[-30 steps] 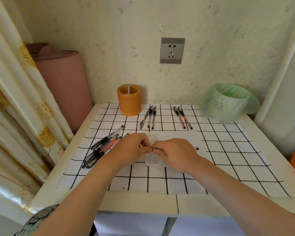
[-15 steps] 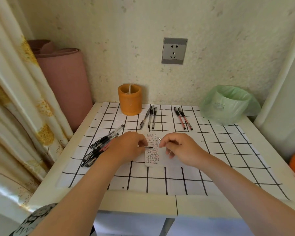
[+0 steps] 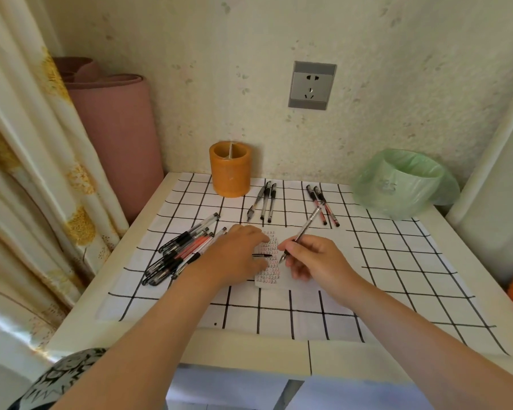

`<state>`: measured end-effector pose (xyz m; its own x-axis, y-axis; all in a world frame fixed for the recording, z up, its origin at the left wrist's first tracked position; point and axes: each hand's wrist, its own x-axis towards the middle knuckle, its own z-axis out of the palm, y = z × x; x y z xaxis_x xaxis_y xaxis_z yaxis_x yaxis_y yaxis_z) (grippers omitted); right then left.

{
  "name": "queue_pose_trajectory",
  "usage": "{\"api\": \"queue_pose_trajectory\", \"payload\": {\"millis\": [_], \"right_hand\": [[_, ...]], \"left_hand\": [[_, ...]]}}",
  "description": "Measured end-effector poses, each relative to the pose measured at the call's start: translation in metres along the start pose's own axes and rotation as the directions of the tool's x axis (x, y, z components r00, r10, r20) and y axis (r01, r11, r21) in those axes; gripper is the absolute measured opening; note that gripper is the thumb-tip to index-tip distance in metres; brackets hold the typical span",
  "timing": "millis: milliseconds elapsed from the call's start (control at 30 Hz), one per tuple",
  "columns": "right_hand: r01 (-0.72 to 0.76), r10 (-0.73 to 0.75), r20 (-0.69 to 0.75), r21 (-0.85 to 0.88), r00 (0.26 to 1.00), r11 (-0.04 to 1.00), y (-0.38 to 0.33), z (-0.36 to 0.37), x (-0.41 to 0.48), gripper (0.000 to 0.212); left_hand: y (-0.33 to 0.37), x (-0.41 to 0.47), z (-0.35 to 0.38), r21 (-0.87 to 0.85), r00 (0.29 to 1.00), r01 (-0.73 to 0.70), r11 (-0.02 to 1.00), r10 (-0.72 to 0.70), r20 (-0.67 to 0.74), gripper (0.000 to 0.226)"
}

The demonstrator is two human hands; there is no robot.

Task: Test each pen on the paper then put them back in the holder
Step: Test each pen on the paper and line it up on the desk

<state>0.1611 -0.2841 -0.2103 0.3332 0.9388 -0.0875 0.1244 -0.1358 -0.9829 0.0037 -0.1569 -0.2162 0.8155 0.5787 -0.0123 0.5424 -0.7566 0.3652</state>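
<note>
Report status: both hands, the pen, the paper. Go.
Right hand grips pen, tip over paper. Left hand pinches cap, rests on paper. Pen pile lies left, clear of tip.

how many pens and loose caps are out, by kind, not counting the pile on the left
Dark pens beside the holder: 3
Red pens right of them: 2
Pen in the right hand: 1
Cap in the left hand: 1
Total: 7
</note>
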Motion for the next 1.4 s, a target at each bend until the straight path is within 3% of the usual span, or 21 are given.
{"api": "queue_pose_trajectory", "payload": {"millis": [167,300,433,700,833,1000,1233,1400], "right_hand": [[0.014,-0.016,-0.02,-0.089,1.0,0.996,0.004,0.005,-0.005,0.021],[-0.005,0.003,-0.031,-0.049,1.0,0.999,0.006,0.001,-0.002,0.024],[-0.04,0.04,0.004,-0.068,0.999,0.997,0.007,0.001,-0.001,0.007],[-0.008,0.008,-0.035,0.001,0.999,1.0,0.007,-0.001,0.004,0.001],[0.012,-0.008,-0.085,0.047,0.996,0.999,0.006,-0.001,0.006,0.011],[-0.026,0.009,-0.196,-0.083,0.981,0.996,0.003,0.002,0.007,0.041],[-0.027,0.022,-0.149,-0.033,0.989,0.999,0.003,0.0,0.008,0.027],[-0.025,-0.002,-0.215,-0.123,0.977,0.992,0.002,0.006,0.007,0.038]], "left_hand": [[-0.002,0.002,0.001,0.05,0.999,-0.002,0.999,0.0,0.036,0.057],[-0.004,0.004,0.0,0.028,0.999,-0.011,1.0,0.01,0.032,0.054],[-0.006,0.006,0.0,0.017,0.999,-0.002,1.0,0.001,0.05,0.052],[0.001,0.01,-0.01,-0.136,0.994,-0.107,0.985,0.101,-0.047,0.025],[0.005,0.011,-0.007,-0.104,0.978,-0.201,0.974,0.195,-0.069,0.018],[0.008,0.011,-0.005,-0.129,0.967,-0.222,0.966,0.201,-0.159,0.013],[0.007,0.012,-0.001,-0.139,0.982,-0.172,0.975,0.158,-0.108,0.019],[0.012,0.011,0.001,-0.086,0.973,-0.18,0.98,0.165,-0.163,0.016]]}}
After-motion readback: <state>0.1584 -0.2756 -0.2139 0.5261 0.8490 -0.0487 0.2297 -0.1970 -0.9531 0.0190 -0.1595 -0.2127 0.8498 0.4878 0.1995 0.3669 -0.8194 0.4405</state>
